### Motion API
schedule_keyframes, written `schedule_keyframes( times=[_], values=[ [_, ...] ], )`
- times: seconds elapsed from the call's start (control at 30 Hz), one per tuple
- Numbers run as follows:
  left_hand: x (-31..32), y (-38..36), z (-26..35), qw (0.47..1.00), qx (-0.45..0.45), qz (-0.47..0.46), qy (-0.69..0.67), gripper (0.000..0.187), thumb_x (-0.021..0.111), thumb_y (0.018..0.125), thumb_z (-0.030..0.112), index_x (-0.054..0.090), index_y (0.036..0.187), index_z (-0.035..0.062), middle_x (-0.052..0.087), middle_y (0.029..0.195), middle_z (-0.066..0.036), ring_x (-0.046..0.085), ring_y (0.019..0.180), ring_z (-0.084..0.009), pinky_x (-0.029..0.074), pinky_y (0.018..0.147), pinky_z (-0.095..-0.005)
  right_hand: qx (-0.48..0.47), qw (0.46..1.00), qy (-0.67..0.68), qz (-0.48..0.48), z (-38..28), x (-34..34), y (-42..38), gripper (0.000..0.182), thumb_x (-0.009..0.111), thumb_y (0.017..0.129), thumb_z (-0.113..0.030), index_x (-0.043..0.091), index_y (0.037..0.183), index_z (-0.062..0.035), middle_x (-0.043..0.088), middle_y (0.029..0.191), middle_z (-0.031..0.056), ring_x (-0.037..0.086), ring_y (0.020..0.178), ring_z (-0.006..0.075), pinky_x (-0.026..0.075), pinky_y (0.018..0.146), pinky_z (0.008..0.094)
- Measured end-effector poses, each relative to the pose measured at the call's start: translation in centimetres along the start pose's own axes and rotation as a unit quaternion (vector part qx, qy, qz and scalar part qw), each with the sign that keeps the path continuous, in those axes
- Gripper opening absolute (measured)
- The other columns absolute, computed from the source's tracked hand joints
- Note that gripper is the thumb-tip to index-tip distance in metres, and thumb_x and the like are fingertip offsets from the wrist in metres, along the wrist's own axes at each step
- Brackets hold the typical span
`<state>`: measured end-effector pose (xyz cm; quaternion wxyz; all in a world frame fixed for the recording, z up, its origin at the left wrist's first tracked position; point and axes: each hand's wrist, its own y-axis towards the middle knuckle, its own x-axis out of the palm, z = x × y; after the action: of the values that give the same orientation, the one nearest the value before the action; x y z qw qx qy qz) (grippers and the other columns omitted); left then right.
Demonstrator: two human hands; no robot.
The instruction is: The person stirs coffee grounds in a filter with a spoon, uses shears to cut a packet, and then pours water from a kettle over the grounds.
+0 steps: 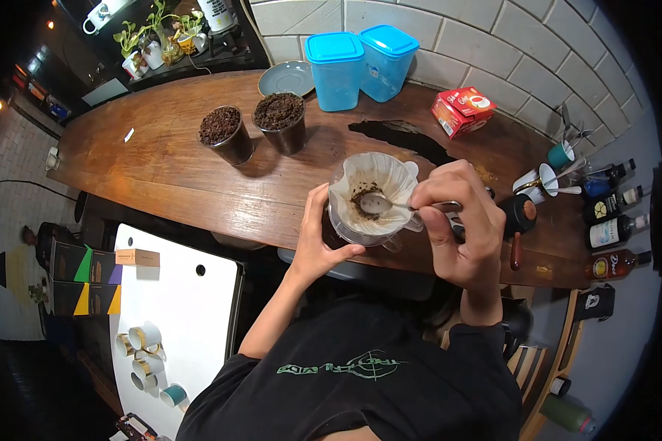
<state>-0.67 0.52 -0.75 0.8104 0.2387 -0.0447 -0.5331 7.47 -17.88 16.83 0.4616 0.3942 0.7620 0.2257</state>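
A paper coffee filter (395,180) lines a clear dripper (366,237) in front of me on the wooden counter. Dark coffee grounds (363,192) cling to the bottom of the filter. My right hand (465,224) pinches the handle of a metal spoon (377,203), whose bowl dips into the filter by the grounds. Curved round the dripper's left side, my left hand (318,239) steadies it, thumb at the front. Two glasses, a left glass (233,147) and a right glass (288,140), are heaped with dark grounds farther back.
Two blue lidded containers (336,73) and a grey plate (283,77) stand by the tiled wall. A red box (463,112) sits back right. Cups with spoons (541,180), a dark grinder-like object (520,217) and several bottles (610,231) line the right. Cups (146,336) occupy a white table (191,316).
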Motion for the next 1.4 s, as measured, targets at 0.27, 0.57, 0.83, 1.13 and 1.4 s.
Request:
schedule_keyframes(
  times=[0.27,0.57,0.83,1.13,1.4],
  values=[
    [0.0,0.1,0.0,1.0,-0.002,0.001,-0.01,0.104,0.086,0.065,0.055,0.04,0.143,0.0031,0.044,0.14,-0.02,0.046,0.132,-0.0373,0.037,0.11,-0.0472,-0.018,0.998,-0.023,-0.046,1.6,1.0,0.2,0.019,0.069,0.078,0.005,0.061,0.094,-0.0029,0.062,0.084,0.0074,0.059,0.083,0.0289,0.044,0.077,0.0398],
    [-0.1,0.2,-0.2,0.999,0.019,0.007,0.025,0.105,0.087,0.064,0.053,0.039,0.143,0.0021,0.044,0.139,-0.022,0.047,0.13,-0.0395,0.039,0.11,-0.047,-0.077,0.991,-0.046,-0.104,1.7,-0.1,1.6,0.022,0.073,0.073,-0.003,0.066,0.095,-0.0063,0.063,0.088,0.0042,0.06,0.088,0.0266,0.043,0.08,0.0389],
    [-0.1,0.1,0.0,0.996,0.042,0.005,0.075,0.107,0.087,0.064,0.055,0.039,0.144,0.0022,0.044,0.14,-0.023,0.048,0.13,-0.0406,0.039,0.109,-0.0477,-0.092,0.987,-0.044,-0.12,1.6,-1.1,0.5,0.026,0.073,0.072,-0.007,0.069,0.098,-0.0068,0.064,0.095,0.0052,0.059,0.093,0.0281,0.043,0.082,0.0419],
    [-0.2,0.3,0.1,0.997,0.038,0.007,0.064,0.107,0.087,0.065,0.055,0.038,0.144,0.0025,0.045,0.14,-0.023,0.048,0.13,-0.0405,0.039,0.109,-0.0479,-0.091,0.982,-0.029,-0.163,0.9,-1.2,0.2,0.03,0.072,0.068,-0.005,0.07,0.098,-0.0092,0.064,0.096,0.0038,0.059,0.095,0.0279,0.043,0.083,0.0425],
    [-0.1,0.2,0.0,0.997,0.039,0.013,0.066,0.107,0.087,0.065,0.055,0.039,0.144,0.0027,0.046,0.139,-0.023,0.049,0.129,-0.0403,0.041,0.108,-0.0474,-0.059,0.991,-0.016,-0.117,1.6,-0.6,0.4,0.03,0.072,0.068,-0.005,0.07,0.098,-0.0099,0.065,0.097,0.0023,0.058,0.096,0.0281,0.042,0.085,0.043]
  ],
)
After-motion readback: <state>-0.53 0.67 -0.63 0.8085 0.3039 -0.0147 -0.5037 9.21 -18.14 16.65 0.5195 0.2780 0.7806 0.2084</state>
